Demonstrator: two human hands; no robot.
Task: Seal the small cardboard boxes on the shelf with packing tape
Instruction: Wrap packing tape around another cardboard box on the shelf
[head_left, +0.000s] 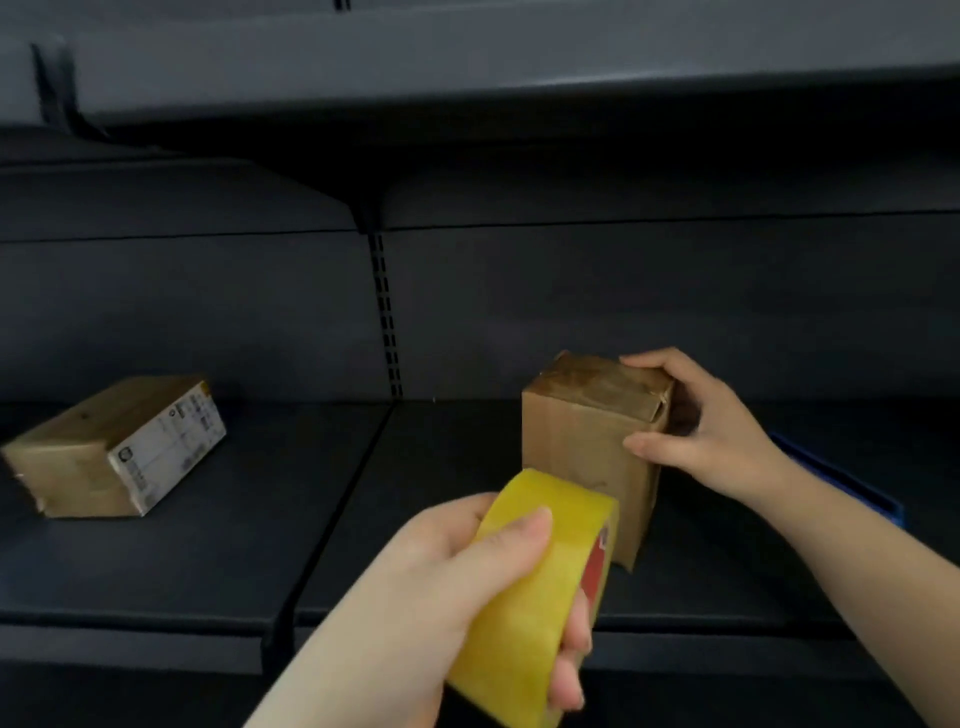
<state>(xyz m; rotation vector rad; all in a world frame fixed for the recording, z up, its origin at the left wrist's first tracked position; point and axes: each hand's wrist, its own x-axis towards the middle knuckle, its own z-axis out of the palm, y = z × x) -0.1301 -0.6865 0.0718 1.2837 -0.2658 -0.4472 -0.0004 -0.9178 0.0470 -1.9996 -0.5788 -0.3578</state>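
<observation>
Left hand (457, 582): low centre of view, curled round a roll of yellowish packing tape (540, 587); thumb lies across the roll's outer face, fingers wrap under and come out at its lower right edge. Firm grip, nothing else in it.
Tape roll: held in the air in front of the shelf's front lip, tilted, w/ a bit of red core label showing on its right side. It overlaps the lower left corner of the upright box in the picture (can't tell if they touch).
Right hand (701, 426): on the right side of the upright cardboard box (582, 441); fingers curled over the top right edge, thumb pressed on the front face near the right corner. Holds the box, partly closed round it.
Upright box: small, brown, stands on end on the dark shelf (218, 545), right of the centre post. Top flaps folded down, look worn and darker; a small gap shows at the top right corner.
Second box (111, 449): flatter, lies on the same shelf well to the left, apart from both hands; white printed label on its right end, text too blurred to read.
Blue item (852, 483): edge of smth blue, prob. a tray or bin, behind the right forearm at the shelf's right.
Shelving: dark grey metal, slotted upright post (387, 322) at the back, another shelf above.
</observation>
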